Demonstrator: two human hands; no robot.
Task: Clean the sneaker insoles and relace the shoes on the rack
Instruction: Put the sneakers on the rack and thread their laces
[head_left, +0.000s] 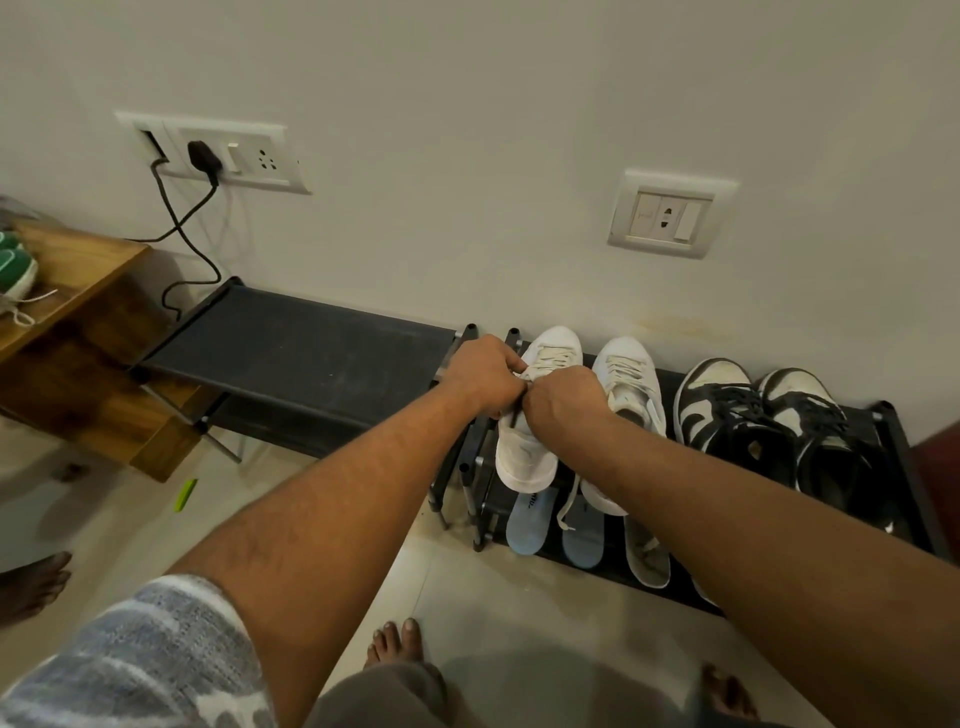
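Two white sneakers stand on the top shelf of a black shoe rack (891, 415). Over the left white sneaker (524, 452), my left hand (480, 379) and my right hand (563, 402) meet at the lacing; each pinches a piece of its cream lace (545, 366). The right white sneaker (631, 374) is partly behind my right forearm, with a loose lace end (569, 506) hanging down. On the lower shelf lie two blue insoles (530, 525) and a pale insole (647, 553).
A black-and-white pair of sneakers (737, 415) sits at the rack's right end. A second black rack (291, 343) stands left, then a wooden bench (72, 332) with green shoes. A cable hangs from a wall socket (208, 156). Bare feet are on the tiled floor.
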